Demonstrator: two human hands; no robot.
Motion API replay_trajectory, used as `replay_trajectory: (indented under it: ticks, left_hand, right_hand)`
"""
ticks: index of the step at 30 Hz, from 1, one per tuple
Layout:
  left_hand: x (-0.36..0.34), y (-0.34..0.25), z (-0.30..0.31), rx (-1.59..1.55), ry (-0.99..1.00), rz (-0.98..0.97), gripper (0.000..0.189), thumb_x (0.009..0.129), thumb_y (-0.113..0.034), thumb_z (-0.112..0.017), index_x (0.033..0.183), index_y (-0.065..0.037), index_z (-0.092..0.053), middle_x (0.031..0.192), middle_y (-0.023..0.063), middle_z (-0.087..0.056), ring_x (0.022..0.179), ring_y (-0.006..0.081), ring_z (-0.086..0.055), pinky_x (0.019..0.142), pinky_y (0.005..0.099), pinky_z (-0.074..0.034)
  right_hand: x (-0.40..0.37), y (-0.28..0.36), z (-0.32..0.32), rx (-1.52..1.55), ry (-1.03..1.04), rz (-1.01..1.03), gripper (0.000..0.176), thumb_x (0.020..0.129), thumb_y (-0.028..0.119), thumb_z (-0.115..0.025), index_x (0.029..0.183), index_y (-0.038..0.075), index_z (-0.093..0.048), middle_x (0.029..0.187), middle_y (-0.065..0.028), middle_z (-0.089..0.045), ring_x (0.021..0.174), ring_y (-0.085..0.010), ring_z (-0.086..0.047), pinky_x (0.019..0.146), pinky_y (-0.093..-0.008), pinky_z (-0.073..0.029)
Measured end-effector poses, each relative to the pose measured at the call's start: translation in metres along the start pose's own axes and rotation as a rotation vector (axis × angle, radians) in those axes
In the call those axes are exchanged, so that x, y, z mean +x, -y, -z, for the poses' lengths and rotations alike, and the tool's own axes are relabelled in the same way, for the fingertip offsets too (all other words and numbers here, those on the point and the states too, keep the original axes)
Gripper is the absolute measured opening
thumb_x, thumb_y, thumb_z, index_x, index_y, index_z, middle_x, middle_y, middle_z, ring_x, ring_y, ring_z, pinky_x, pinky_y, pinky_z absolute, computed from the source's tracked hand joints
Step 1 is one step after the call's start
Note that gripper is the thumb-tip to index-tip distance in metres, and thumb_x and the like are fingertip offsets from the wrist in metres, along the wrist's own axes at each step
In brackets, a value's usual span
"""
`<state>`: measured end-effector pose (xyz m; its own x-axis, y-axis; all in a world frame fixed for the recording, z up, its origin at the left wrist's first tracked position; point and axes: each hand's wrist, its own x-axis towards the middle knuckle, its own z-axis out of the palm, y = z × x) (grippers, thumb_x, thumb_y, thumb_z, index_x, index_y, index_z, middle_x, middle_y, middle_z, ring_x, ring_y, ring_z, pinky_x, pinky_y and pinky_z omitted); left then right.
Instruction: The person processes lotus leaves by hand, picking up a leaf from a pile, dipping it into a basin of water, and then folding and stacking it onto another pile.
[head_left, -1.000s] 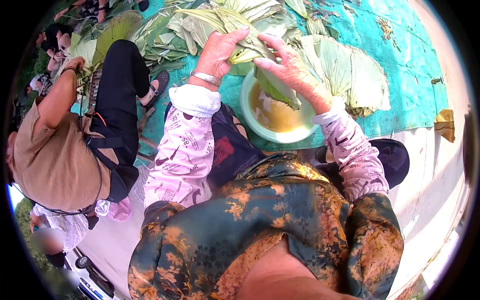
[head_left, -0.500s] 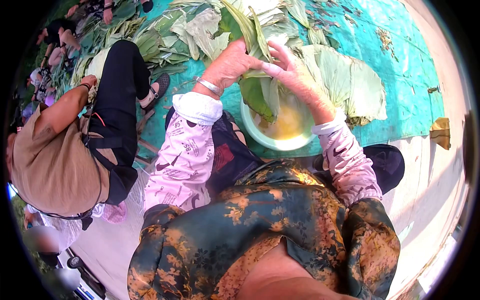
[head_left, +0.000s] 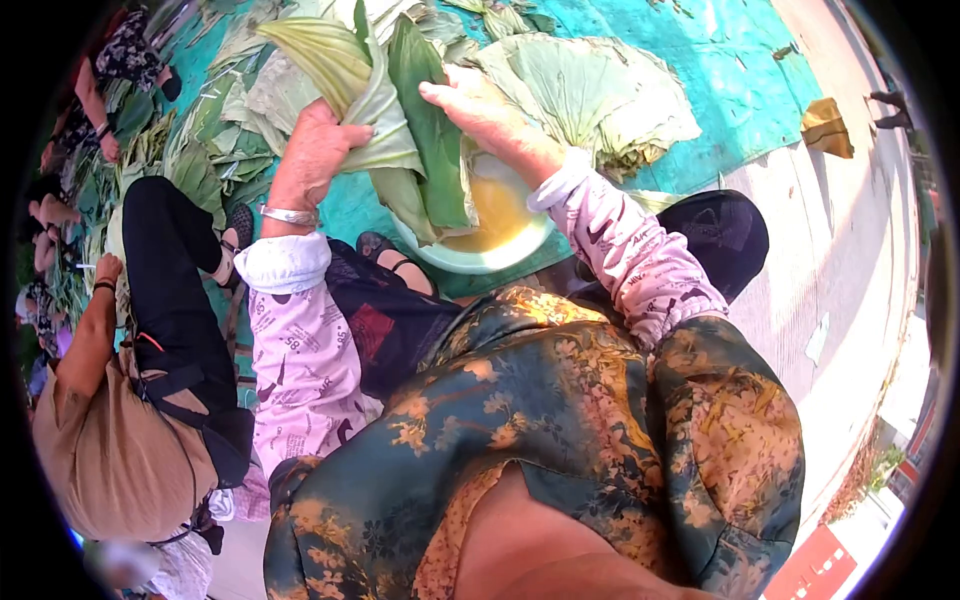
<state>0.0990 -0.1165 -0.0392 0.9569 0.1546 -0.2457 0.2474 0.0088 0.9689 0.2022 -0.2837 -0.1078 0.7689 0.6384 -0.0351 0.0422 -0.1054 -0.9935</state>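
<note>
Folded leaf (head_left: 425, 150) clasped above bowl (head_left: 500, 262) of yellowish liquid: left hand (head_left: 315, 150) wrapped tightly round it, right hand (head_left: 480, 108) pinching its upper edge. Folding seemingly partway; many loose leaves (head_left: 590, 95) lying unfolded on teal tarp (head_left: 740, 90).

One head-worn fisheye camera looks steeply down, close up.

Bare teal tarp (head_left: 735, 85) right of bowl (head_left: 470, 265); leaves (head_left: 215, 110) (heaped) crowd left.
</note>
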Motion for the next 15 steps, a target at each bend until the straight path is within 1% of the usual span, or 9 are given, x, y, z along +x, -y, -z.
replay_trajectory:
  ticks: [1, 2, 4, 6, 8, 9, 12, 14, 15]
  left_hand:
    - [-0.004, -0.009, -0.004, 0.003, -0.094, 0.053, 0.040, 0.067, 0.008, -0.054, 0.107, 0.003, -0.053, 0.101, 0.0086, -0.059, 0.086, 0.0168, -0.059, 0.078, 0.0286, -0.047]
    - [-0.001, -0.005, 0.001, -0.074, -0.101, 0.033, 0.040, 0.067, 0.007, -0.056, 0.107, 0.003, -0.052, 0.102, 0.0108, -0.059, 0.086, 0.0185, -0.059, 0.079, 0.0291, -0.047]
    - [0.001, -0.004, 0.006, -0.153, -0.163, 0.000, 0.038, 0.068, 0.007, -0.057, 0.106, 0.005, -0.051, 0.099, 0.0121, -0.060, 0.084, 0.0198, -0.060, 0.077, 0.0298, -0.049]
    - [0.000, -0.004, 0.018, -0.129, -0.206, 0.009, 0.033, 0.070, 0.004, -0.059, 0.102, 0.006, -0.052, 0.094, 0.0125, -0.060, 0.079, 0.0189, -0.060, 0.072, 0.0279, -0.049]
    - [-0.002, -0.001, 0.035, -0.134, -0.270, -0.044, 0.030, 0.071, 0.003, -0.060, 0.099, 0.007, -0.054, 0.091, 0.0128, -0.060, 0.077, 0.0186, -0.060, 0.069, 0.0271, -0.049]
    - [-0.002, 0.001, 0.042, -0.151, -0.303, -0.107, 0.028, 0.071, 0.002, -0.061, 0.098, 0.008, -0.054, 0.090, 0.0129, -0.060, 0.077, 0.0188, -0.060, 0.069, 0.0272, -0.049]
    - [-0.010, -0.003, 0.048, -0.196, -0.464, -0.164, 0.022, 0.071, 0.002, -0.061, 0.091, 0.006, -0.056, 0.086, 0.0118, -0.060, 0.074, 0.0184, -0.060, 0.068, 0.0270, -0.048]
    - [-0.008, 0.000, 0.053, -0.222, -0.538, -0.192, 0.022, 0.070, 0.003, -0.063, 0.091, 0.007, -0.056, 0.086, 0.0122, -0.060, 0.074, 0.0194, -0.060, 0.069, 0.0274, -0.048]
    - [-0.006, 0.001, 0.058, -0.228, -0.552, -0.215, 0.026, 0.069, 0.003, -0.064, 0.093, 0.008, -0.055, 0.088, 0.0133, -0.060, 0.076, 0.0207, -0.060, 0.070, 0.0280, -0.049]
  right_hand:
    - [0.006, -0.009, 0.003, -0.085, -0.096, -0.024, 0.030, 0.083, 0.015, -0.053, 0.107, -0.002, -0.052, 0.093, -0.0073, -0.059, 0.084, -0.0121, -0.052, 0.075, -0.0287, -0.043]
    - [0.015, -0.035, 0.006, 0.104, -0.120, 0.011, 0.030, 0.081, 0.015, -0.055, 0.107, -0.002, -0.053, 0.093, -0.0081, -0.059, 0.083, -0.0141, -0.053, 0.077, -0.0306, -0.043]
    - [-0.001, -0.016, 0.019, 0.404, -0.167, -0.140, 0.030, 0.081, 0.014, -0.055, 0.107, 0.000, -0.053, 0.093, -0.0078, -0.059, 0.083, -0.0155, -0.053, 0.078, -0.0309, -0.043]
    - [0.005, -0.028, 0.036, 0.444, -0.249, -0.099, 0.029, 0.081, 0.013, -0.054, 0.107, -0.001, -0.053, 0.093, -0.0074, -0.059, 0.083, -0.0158, -0.055, 0.078, -0.0305, -0.043]
    - [0.009, -0.030, 0.059, 0.143, -0.375, -0.078, 0.029, 0.082, 0.012, -0.053, 0.109, 0.002, -0.052, 0.094, -0.0089, -0.061, 0.084, -0.0203, -0.056, 0.078, -0.0293, -0.042]
    - [0.008, -0.021, 0.065, 0.294, -0.360, -0.032, 0.018, 0.086, 0.013, -0.047, 0.094, 0.002, -0.058, 0.077, -0.0033, -0.060, 0.068, -0.0106, -0.054, 0.061, -0.0259, -0.044]
    - [0.002, -0.011, 0.061, -0.105, -0.487, 0.401, 0.022, 0.086, 0.015, -0.047, 0.099, 0.000, -0.056, 0.086, -0.0058, -0.061, 0.074, -0.0154, -0.056, 0.063, -0.0298, -0.045]
    - [0.002, -0.051, 0.063, -0.535, -0.369, 0.299, 0.022, 0.084, 0.017, -0.051, 0.094, -0.002, -0.057, 0.083, -0.0066, -0.060, 0.073, -0.0166, -0.055, 0.060, -0.0314, -0.043]
    - [-0.005, -0.062, 0.052, -0.606, -0.260, 0.308, 0.024, 0.083, 0.014, -0.052, 0.104, 0.003, -0.054, 0.090, -0.0097, -0.060, 0.081, -0.0220, -0.055, 0.070, -0.0309, -0.042]
